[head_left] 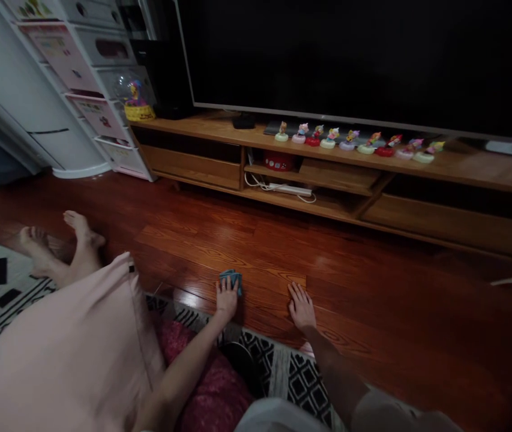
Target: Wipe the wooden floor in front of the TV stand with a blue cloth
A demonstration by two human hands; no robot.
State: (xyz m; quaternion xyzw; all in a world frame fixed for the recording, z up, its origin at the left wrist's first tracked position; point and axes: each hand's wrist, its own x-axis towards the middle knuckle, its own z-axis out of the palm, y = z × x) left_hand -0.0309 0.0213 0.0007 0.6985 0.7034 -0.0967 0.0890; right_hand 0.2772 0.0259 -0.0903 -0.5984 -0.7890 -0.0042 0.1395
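Note:
A small folded blue cloth lies on the reddish-brown wooden floor. My left hand rests on top of it, palm down, fingers spread and pressed flat against the fabric. Part of the cloth is hidden beneath those fingers. To the right, my right hand lies flat on the bare boards with its fingers stretched out and nothing in it.
A low wooden TV stand runs across the back, bearing a row of small figurines and a large dark television. A pink cushion, a patterned rug and bare feet occupy the near left.

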